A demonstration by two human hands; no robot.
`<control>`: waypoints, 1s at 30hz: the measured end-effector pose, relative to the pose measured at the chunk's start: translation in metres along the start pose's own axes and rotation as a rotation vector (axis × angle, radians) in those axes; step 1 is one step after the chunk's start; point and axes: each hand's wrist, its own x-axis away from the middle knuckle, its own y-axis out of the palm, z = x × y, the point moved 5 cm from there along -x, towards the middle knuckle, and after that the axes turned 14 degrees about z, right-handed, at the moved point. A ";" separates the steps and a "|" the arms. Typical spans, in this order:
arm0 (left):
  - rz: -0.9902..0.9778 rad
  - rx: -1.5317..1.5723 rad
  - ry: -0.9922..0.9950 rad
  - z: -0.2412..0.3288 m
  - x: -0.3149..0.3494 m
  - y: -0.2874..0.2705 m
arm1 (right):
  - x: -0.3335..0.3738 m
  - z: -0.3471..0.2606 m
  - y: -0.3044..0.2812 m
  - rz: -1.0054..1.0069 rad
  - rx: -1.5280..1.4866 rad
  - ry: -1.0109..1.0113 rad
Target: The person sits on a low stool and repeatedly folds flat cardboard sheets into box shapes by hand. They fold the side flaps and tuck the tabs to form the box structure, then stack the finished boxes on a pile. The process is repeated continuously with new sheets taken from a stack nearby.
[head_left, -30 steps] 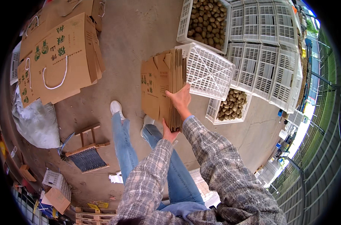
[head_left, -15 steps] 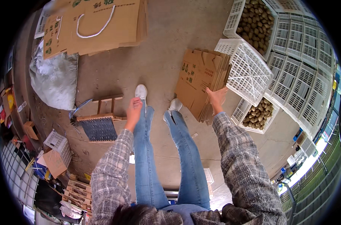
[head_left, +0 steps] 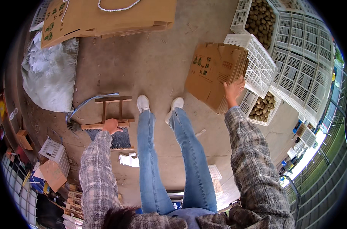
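Observation:
My left hand [head_left: 111,126] is closed round the wooden rail of a small stool [head_left: 123,141] with a dark woven seat, which lies tipped on the floor left of my feet. On my right, a stack of flattened cardboard boxes [head_left: 209,74] leans beside an overturned white plastic crate [head_left: 261,66]. My right hand [head_left: 234,91] spans the near edge of that stack, thumb on its front side and fingers round the other. How tightly the fingers press there cannot be made out.
White crates of brown, egg-shaped fruit [head_left: 262,108] and stacked crates [head_left: 305,63] line the right side. A larger pile of cardboard with rope handles [head_left: 116,19] lies at the far left. Near it sits a pale, full sack [head_left: 51,74]. White paper [head_left: 129,160] lies behind the stool.
My left hand has moved left and down from beside my leg and taken hold of the stool. My right hand stays at the cardboard stack, its fingers more curled. My right foot has shifted.

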 end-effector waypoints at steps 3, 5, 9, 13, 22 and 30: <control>0.045 -0.022 0.116 0.014 0.030 0.047 | 0.020 -0.008 -0.007 0.059 0.111 -0.212; -0.050 0.000 0.123 0.028 0.046 0.067 | 0.029 -0.003 0.002 0.040 0.122 -0.278; -0.094 0.037 0.151 0.063 0.069 0.130 | 0.044 -0.016 -0.007 0.044 0.112 -0.280; -0.051 0.200 0.042 0.089 0.084 0.203 | 0.039 -0.033 0.001 0.128 0.060 -0.256; -0.042 0.293 0.190 0.130 0.076 0.185 | 0.051 -0.038 0.019 0.075 0.034 -0.164; 0.341 0.465 0.260 0.018 0.106 0.107 | 0.096 -0.036 -0.035 0.211 -0.177 -0.041</control>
